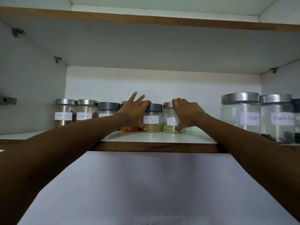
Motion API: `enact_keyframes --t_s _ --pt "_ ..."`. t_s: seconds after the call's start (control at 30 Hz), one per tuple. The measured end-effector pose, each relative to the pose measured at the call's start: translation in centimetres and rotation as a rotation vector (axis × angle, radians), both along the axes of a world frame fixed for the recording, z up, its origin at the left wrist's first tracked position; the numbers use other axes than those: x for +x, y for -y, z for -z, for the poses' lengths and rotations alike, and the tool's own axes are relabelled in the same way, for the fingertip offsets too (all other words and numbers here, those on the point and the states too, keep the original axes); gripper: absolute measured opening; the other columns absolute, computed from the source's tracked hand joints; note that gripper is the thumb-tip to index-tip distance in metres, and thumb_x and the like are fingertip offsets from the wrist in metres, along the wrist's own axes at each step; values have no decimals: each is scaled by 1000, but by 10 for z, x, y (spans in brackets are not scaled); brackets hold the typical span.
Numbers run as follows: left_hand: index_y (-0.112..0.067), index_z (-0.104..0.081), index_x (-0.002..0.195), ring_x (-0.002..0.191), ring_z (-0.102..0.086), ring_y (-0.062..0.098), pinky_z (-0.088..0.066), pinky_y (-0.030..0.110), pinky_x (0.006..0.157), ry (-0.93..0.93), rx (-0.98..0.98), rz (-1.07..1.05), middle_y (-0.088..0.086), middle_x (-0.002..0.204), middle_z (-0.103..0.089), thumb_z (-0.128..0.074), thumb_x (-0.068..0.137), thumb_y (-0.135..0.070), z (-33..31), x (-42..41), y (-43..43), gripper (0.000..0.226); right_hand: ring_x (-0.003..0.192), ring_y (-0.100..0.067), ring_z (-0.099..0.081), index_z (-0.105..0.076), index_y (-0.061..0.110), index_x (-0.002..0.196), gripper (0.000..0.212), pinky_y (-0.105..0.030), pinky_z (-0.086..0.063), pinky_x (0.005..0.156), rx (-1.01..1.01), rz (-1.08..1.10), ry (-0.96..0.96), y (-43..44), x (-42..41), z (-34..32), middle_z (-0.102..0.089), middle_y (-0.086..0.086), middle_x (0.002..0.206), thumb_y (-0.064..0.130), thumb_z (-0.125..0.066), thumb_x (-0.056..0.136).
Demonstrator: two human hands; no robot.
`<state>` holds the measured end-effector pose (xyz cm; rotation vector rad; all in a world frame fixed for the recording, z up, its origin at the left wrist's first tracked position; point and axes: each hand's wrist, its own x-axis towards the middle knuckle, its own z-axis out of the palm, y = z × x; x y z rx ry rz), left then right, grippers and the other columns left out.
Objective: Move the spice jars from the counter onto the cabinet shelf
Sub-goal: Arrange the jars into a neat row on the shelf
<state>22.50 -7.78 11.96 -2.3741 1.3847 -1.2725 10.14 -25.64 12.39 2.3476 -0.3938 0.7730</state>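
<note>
- On the smooth white cabinet shelf [154,138], behind its brown wooden front edge [154,147], a row of jars stands upright. A bare strip of shelf runs between the jars and that edge.
- The small round clear-glass coriander jar [152,122] has a dark grey lid and a white handwritten label. It stands mid-shelf with pale tan powder in its bottom.
- Just beside it on the right stands the small rounded clear-glass fennel jar [168,124], with a brushed silver lid and greenish seeds. I cannot tell whether the two touch.
- The left hand [133,112] grips the coriander jar, thumb at the base and forefinger curled over the lid rim, the other fingers splayed upward.
- The right hand [186,114] grips the fennel jar, fingers curled over the lid and thumb pressed low on its right side.
- Left of the coriander jar come a glass jar of orange powder [129,128], mostly hidden by the left hand, then a grey-lidded glass jar [107,109], then two silver-lidded cinnamon jars [64,113] near the left wall.
- Right of the fennel jar lies a wide bare stretch of shelf. Beyond it stand the large silver-lidded cloves jar [241,116] and the similar black pepper jar [276,119].
- Above the lids a tall gap opens up to the flat grey underside of the upper shelf [146,46], which rests on small metal pegs [58,59].
</note>
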Motion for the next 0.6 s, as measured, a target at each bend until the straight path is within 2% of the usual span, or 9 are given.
enact_keyframes --t_s 0.13,0.3,0.37,0.4,0.47,0.53,0.57,0.6 --pt "-9 -24 142 146 -8 28 13 46 114 147 13 -2 14 152 -26 -60 72 -70 -2 20 9 99 99 -25 -54 -32 5 123 90 -31 -38 64 -93 55 -21 1 6 -2 -47 -9 117 54 -76 62" --pt "-9 -25 141 145 -13 27 17 46 112 199 24 -36 14 151 -29 -59 71 -72 -2 24 12 101 95 -25 -56 -30 4 126 98 -32 -39 64 -88 87 -43 5 14 -5 -48 -11 117 57 -77 59" --pt "-7 -24 141 145 -14 28 14 48 113 217 22 -54 15 150 -29 -59 70 -73 -2 25 13 102 100 -26 -55 -28 3 128 102 -32 -43 72 -95 94 -42 7 16 -3 -48 -11 120 58 -77 58" --pt "-6 -23 141 145 -15 28 13 49 114 232 26 -66 15 150 -29 -57 71 -74 -1 24 12 103 107 -27 -53 -25 2 131 106 -35 -43 83 -108 100 -44 8 17 -3 -45 -14 126 59 -76 58" --pt "-5 -17 144 146 -12 30 11 52 114 274 49 -111 16 153 -24 -46 70 -81 -1 21 10 110 129 -35 -37 -8 2 143 121 -45 -28 108 -116 132 -54 10 18 -1 -25 -22 147 63 -73 60" --pt "-7 -5 149 146 -4 32 12 54 113 296 43 -166 16 157 -14 -28 72 -86 -4 15 6 113 141 -39 -15 12 7 147 133 -52 -12 114 -65 150 -51 9 13 -2 4 -22 156 66 -71 61" --pt "-9 -1 150 146 -2 32 12 54 114 285 10 -176 15 158 -12 -23 75 -84 -7 9 2 108 143 -39 -8 17 9 146 134 -52 -9 114 -10 142 -39 7 8 -3 12 -19 156 66 -71 62" --pt "-10 -5 150 146 -3 32 12 54 115 266 -39 -167 14 157 -17 -22 80 -79 -10 4 -3 99 144 -37 -3 16 8 146 132 -51 -8 115 43 122 -25 1 1 -3 15 -18 155 64 -71 64"
